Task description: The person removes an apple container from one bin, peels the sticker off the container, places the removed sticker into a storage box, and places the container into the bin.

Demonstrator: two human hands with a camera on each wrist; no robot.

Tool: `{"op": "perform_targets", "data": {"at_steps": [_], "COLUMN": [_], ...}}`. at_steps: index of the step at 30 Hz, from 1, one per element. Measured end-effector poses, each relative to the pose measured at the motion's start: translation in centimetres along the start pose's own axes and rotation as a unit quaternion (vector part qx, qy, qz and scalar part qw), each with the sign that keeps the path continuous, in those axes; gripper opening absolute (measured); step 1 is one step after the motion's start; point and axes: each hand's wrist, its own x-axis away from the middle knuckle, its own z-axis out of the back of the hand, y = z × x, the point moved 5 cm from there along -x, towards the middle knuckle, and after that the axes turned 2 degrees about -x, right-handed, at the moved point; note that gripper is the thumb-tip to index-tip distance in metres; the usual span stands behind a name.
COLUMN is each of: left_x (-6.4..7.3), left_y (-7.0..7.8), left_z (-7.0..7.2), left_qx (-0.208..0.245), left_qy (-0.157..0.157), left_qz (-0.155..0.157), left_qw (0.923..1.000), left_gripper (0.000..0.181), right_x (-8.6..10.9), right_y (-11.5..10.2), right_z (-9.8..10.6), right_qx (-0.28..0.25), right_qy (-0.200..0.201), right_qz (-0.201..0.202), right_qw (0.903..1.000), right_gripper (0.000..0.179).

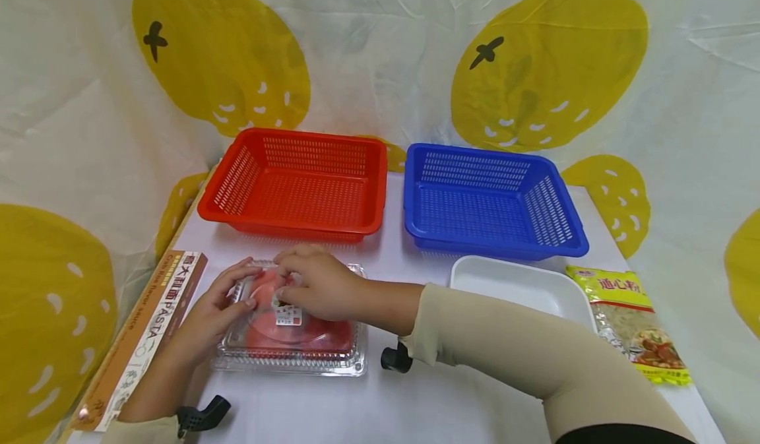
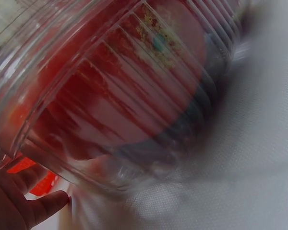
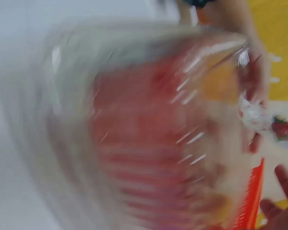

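A clear plastic clamshell box (image 1: 323, 363) with rounded, pinkish-red contents lies on the table before me, a white barcode label (image 1: 289, 316) on its lid. My left hand (image 1: 216, 305) rests at the left side of the lid, fingers loosely extended. Its fingers also show at a box corner in the left wrist view. My right hand (image 1: 323, 282) lies over the top, thumb and fingers bent together just above the label. Near it in the right wrist view is a small white wrapper (image 3: 254, 115) with a strawberry-like print, pinched at the fingertips. That view is blurred.
A red basket (image 1: 216, 211) and a blue basket (image 1: 499, 246) stand behind the box. A white tray (image 1: 522, 285) is at the right, partly behind my right sleeve, beside a macaroni bag (image 1: 638, 325). A long pasta box (image 1: 148, 328) lies along the left edge.
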Motion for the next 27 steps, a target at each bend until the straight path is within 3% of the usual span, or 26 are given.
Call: {"op": "perform_targets", "data": {"at_steps": [3,6,10,16,22,27], "left_x": [-0.1,0.0,0.1,-0.1,-0.4,-0.1], "left_y": [0.0,0.1,0.1,-0.1,-0.2,-0.3], "left_z": [0.2,0.2,0.1,-0.3,-0.4,-0.1], "left_qx": [-0.002,-0.007,-0.008,-0.008,-0.004,0.005], "left_qy": [-0.001,-0.001,-0.001,0.001,-0.004,-0.001], "left_qz": [-0.010,-0.006,0.011,0.007,0.010,0.015], "left_qw": [0.9999,1.0000,0.9999,0.9999,0.9999,0.9999], "left_gripper": [0.050,0.050,0.050,0.049,0.050,0.050], "right_x": [0.6,1.4,3.5,7.9,13.2,16.9], "right_y": [-1.4,-2.1,-1.0,4.4,11.1,15.2], "right_z": [1.0,2.5,5.1,9.6,13.9,15.6], "right_qx": [-0.070,-0.137,-0.208,-0.251,-0.218,-0.221], "right_qy": [-0.021,-0.036,-0.057,-0.076,-0.052,-0.047], "right_qz": [0.018,0.009,0.001,-0.051,-0.139,-0.185], "right_qw": [0.9972,0.9899,0.9764,0.9635,0.9645,0.9562], "right_gripper": [0.003,0.003,0.004,0.010,0.009,0.013]}}
